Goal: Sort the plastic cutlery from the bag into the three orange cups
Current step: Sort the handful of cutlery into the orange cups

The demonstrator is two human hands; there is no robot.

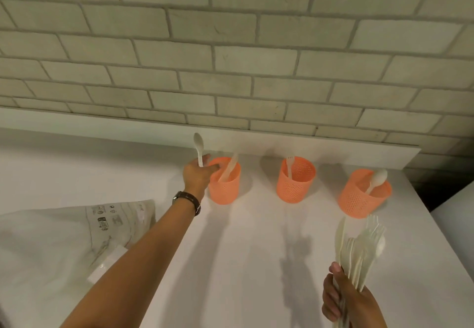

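Observation:
Three orange perforated cups stand in a row near the wall. The left cup (225, 189) holds a white knife, the middle cup (295, 186) a fork, and the right cup (359, 199) a spoon. My left hand (197, 175) grips a white spoon (198, 145) upright, right beside the left cup's rim. At the lower right, my right hand (348, 299) holds a bundle of white plastic cutlery (359, 248), with forks, a knife and a spoon fanned upward.
A crumpled clear plastic bag (77, 238) with printed symbols lies on the white table (256, 250) at the left. A pale brick wall (230, 58) rises behind the cups. The table's right edge drops off past the right cup.

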